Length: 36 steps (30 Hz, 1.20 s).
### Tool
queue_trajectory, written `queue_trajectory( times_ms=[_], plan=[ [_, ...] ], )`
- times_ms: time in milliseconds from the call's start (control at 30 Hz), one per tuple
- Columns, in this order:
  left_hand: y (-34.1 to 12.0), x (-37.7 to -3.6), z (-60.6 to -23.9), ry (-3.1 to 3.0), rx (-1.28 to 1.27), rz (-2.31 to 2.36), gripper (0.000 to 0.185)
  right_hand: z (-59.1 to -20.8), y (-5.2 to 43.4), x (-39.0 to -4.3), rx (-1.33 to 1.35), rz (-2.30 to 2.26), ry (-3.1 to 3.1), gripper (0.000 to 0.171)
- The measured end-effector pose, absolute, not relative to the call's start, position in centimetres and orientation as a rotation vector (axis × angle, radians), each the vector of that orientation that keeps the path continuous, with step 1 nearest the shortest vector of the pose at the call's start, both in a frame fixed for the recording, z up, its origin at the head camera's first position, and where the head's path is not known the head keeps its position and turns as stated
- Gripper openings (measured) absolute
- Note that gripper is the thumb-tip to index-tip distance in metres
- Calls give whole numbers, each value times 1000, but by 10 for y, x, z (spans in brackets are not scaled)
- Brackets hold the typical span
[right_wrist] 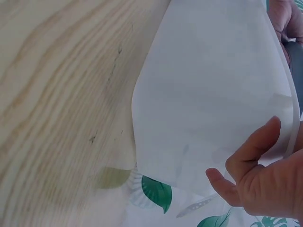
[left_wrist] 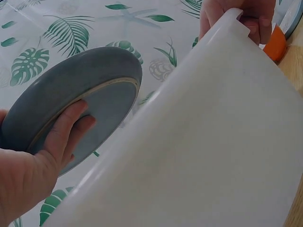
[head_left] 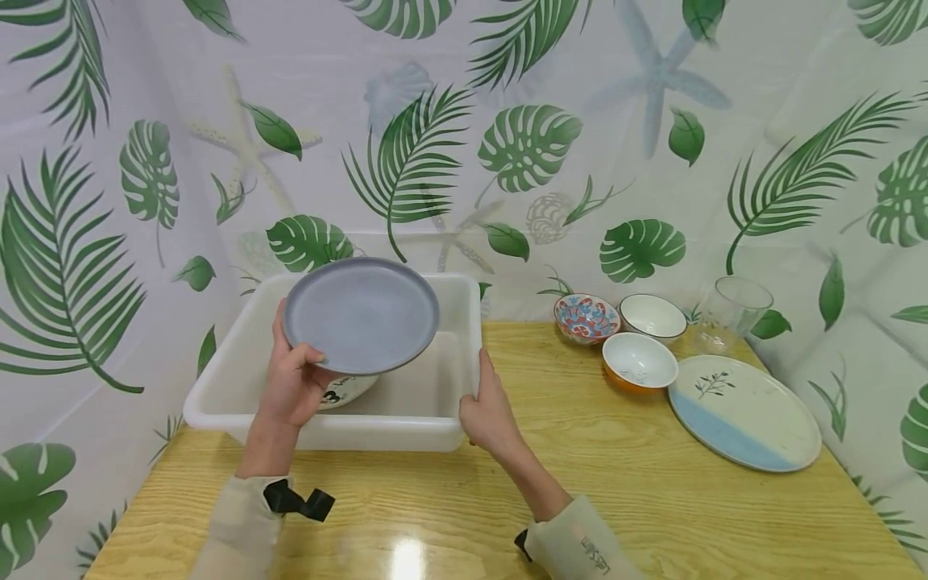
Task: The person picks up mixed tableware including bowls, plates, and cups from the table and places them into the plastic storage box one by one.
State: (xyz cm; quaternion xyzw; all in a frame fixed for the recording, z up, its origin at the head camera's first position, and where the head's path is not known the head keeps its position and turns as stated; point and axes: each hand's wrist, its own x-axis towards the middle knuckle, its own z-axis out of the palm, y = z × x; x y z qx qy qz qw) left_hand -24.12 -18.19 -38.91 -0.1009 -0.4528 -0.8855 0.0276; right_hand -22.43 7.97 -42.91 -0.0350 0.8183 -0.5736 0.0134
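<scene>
My left hand (head_left: 286,387) grips a round grey plate (head_left: 362,314) by its near left edge, thumb on top and fingers spread under it. The left wrist view shows the underside of the plate (left_wrist: 90,75), tilted, with the fingers at its foot ring. Below the plate stands a white plastic basin (head_left: 348,437), overlapped by it in the head view. Inside lies a white dish (head_left: 348,393) with dark markings, partly hidden by the plate and hand. My right hand (head_left: 495,411) holds the basin's right rim near the front corner, thumb outside the wall.
Right of the basin on the wooden table (head_left: 551,451) sit a red-and-blue patterned bowl (head_left: 586,319), a white bowl (head_left: 652,316) with a dark rim, and an orange-sided bowl (head_left: 640,362). Farther right are a clear glass (head_left: 732,310) and a cream-and-blue plate (head_left: 747,411). Leaf-printed cloth (head_left: 522,242) hangs behind.
</scene>
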Motion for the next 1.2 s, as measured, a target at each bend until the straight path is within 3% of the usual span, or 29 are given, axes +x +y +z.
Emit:
queue_trajectory(
  times_ms=[1200],
  plan=[
    [-221, -256, -395, -1523, 65, -2761, 100, -429, 80, -222, -119, -1806, 2520, 83]
  ],
)
